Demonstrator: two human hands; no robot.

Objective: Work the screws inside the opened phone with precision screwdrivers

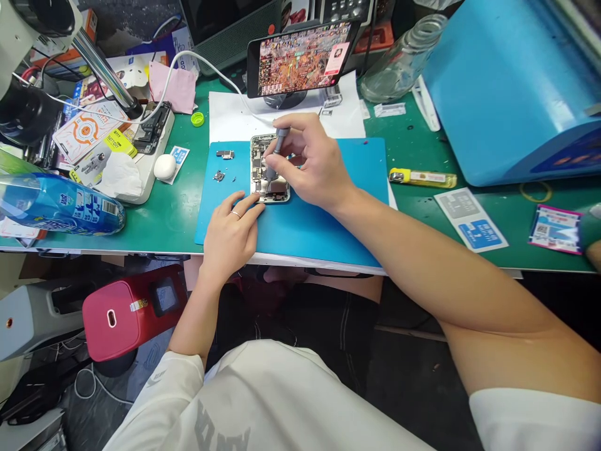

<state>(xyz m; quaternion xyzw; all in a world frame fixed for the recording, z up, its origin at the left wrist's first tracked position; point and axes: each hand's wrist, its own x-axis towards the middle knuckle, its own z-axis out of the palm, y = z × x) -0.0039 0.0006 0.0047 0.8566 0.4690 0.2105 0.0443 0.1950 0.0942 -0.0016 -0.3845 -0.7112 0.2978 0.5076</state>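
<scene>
One opened phone (258,164) lies on the one blue mat (323,235), left of the mat's middle, its far end right at the mat's far edge. I count one screwdriver (282,135), gripped in the fingers of the right hand (317,160), its tip down at the phone's near end. The left hand (230,235) holds nothing that I can see; its fingers are parted and slightly bent, with fingertips at the phone's near left corner. Three loose bits lie left of the phone: a flat metal piece (225,154), a small dark part (218,176) and a tiny speck (233,179).

Beyond the mat stands one second phone (300,59) with its screen lit, over white paper (225,116). To the right I see one glass jar (399,66), one yellow cutter (422,178) and one grey-and-blue card (471,219) on the green counter (162,233).

The mat's near edge runs close to the counter's edge. Bare blue spreads right of the right hand, and another stretch lies nearer the body, though the right forearm crosses the mat's near right corner. The cutter lies just past its right edge.
</scene>
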